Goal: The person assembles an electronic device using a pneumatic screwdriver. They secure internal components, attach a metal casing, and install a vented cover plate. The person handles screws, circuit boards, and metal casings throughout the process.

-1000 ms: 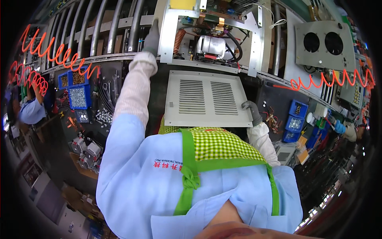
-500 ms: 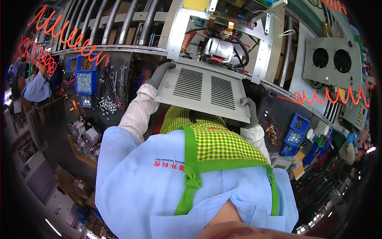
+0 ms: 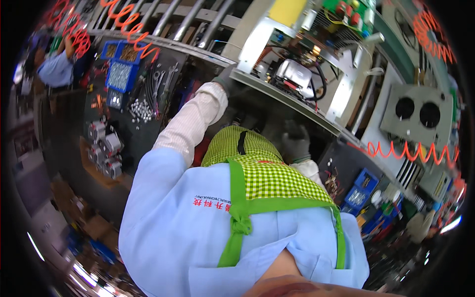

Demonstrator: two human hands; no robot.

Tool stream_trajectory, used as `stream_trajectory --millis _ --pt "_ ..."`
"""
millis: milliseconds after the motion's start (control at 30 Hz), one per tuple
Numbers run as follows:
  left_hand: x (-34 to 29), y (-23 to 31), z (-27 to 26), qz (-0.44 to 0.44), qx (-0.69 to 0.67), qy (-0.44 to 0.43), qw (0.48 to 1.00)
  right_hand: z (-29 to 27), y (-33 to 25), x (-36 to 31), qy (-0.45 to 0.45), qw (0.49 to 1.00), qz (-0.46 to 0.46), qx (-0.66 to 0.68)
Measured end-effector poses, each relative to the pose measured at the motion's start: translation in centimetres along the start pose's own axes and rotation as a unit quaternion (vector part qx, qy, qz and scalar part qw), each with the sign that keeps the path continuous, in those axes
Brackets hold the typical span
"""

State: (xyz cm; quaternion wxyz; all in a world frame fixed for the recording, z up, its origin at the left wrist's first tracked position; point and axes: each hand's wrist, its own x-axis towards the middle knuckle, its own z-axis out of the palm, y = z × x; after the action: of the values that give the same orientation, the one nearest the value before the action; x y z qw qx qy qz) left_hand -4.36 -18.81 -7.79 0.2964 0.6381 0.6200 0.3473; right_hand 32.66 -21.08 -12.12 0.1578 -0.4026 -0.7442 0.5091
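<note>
Touching the left fingers [image 3: 228,75], the panel [image 3: 277,97] lies beyond the right fingers [image 3: 295,134].

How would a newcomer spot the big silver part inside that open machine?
Find the open machine at top centre, just beyond the gloved left hand. Inside, toward the edge nearest the person, sits the silver part. Its shiny, rounded bulk sets it apart from the black hose curving past its right side.

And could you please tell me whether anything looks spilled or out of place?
Possibly: small silver parts lie in a loose heap on the dark bench, outside the nearby blue bins. Whether spilled or put there deliberately, I can't tell.
</note>
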Motion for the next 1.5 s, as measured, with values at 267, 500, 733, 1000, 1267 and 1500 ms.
stream_trajectory --millis 267,500,733,1000,1267,1500 --pt "1.3 -1.7 2.1 -0.309 -0.651 0.071 0.690 4.9 -7.6 12.2 0.101 0.971 -0.061 -0.207" --pt "2.2 -0.2 0.6 -0.369 -0.756 -0.002 0.540 5.0 -2.7 11.9 0.111 0.903 0.132 0.392" --pt "1.5 -0.4 0.4 -0.231 -0.632 -0.109 0.732 4.6 2.8 8.0 0.206 0.674 0.083 0.704" --pt "0.3 -4.0 1.0 -0.139 -0.445 -0.106 0.878 5.0 -5.6 8.7 0.297 0.806 -0.012 -0.511" --pt "3.1 4.5 -4.8 -0.339 -0.674 -0.128 0.643 5.2 -2.1 11.1 0.328 0.925 -0.014 -0.194" --pt "3.2 2.8 -3.3 -0.368 -0.671 -0.095 0.637 5.7 -7.6 11.9 -0.063 0.869 0.006 -0.491"
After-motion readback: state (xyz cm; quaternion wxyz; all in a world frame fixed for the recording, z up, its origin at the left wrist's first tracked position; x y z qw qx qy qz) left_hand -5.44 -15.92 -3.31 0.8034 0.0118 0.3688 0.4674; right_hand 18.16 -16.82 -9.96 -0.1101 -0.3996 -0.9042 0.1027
